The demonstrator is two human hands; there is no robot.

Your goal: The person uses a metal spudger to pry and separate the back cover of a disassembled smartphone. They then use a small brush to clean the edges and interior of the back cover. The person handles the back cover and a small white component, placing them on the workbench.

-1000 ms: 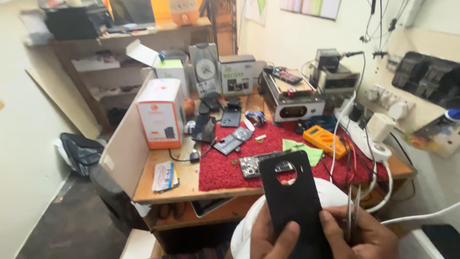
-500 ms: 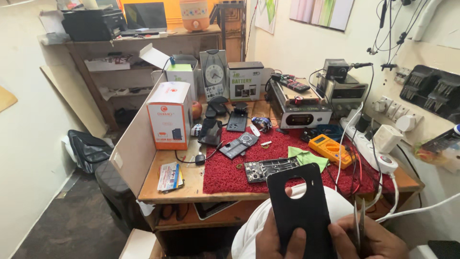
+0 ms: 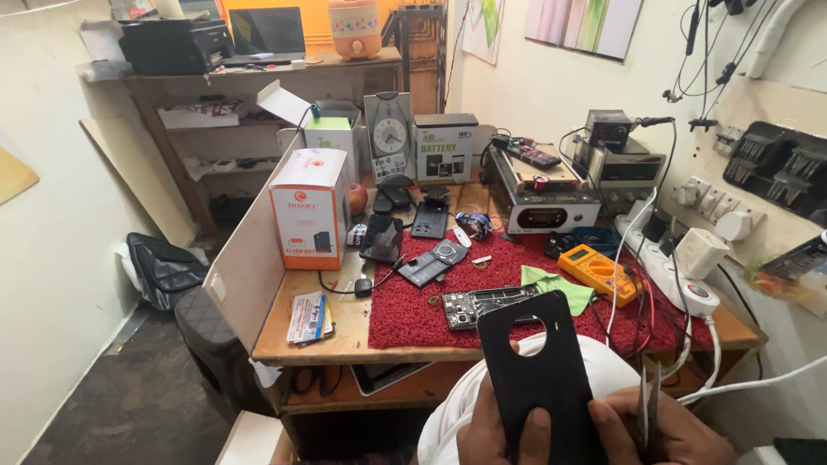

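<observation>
Nearest, at six o'clock in the view, a black phone back cover (image 3: 541, 379) stands upright between the two hands; it is matte, with rounded corners and a round hole for the camera near its top edge, through which pale cloth shows. The left hand (image 3: 504, 430) is curled closed on the cover's lower left edge, thumb lying across its face. The right hand (image 3: 668, 430) is also closed, thumb pressed on the cover's lower right part, and in the same grip it holds a pair of thin metal tweezers (image 3: 648, 405) pointing up just beside the cover. Past the cover, at twelve o'clock from it, an opened phone body (image 3: 487, 306) with bare circuit parts lies on a red mat (image 3: 405, 323) that covers the middle of the wooden tabletop (image 3: 345, 340). At two o'clock sit a green cloth (image 3: 551, 284) and an orange meter (image 3: 600, 271). At ten o'clock an orange-and-white box (image 3: 308, 207) stands upright, and farther back a small clock (image 3: 389, 136) faces forward.
</observation>
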